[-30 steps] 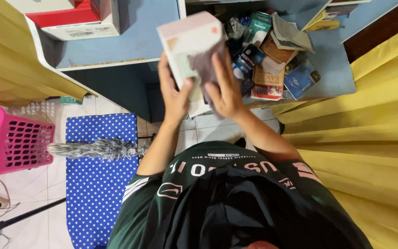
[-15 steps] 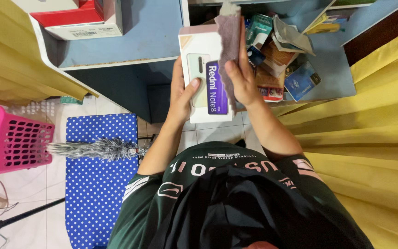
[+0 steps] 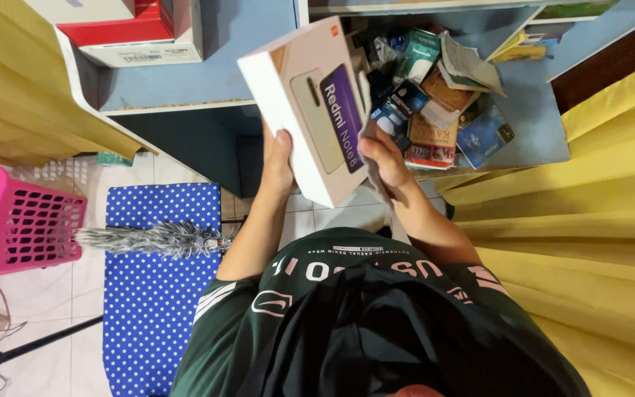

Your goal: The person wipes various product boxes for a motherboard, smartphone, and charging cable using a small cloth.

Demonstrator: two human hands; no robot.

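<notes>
A white rectangular phone box with a purple stripe on its face is held tilted in front of my chest. My left hand grips its lower left edge, thumb on the face. At the box's right edge, my right hand presses a greyish cloth against its side. Both arms reach up from my dark green shirt toward a blue desk.
A pile of small boxes and packets fills the desk's right part. Red and white boxes stand at the back left. A pink basket, a blue dotted mat and a grey duster lie on the floor. Yellow curtains hang on both sides.
The box has been turned and tilted so its left end points up and away. My right hand has slid down from the top edge to the lower right side.
</notes>
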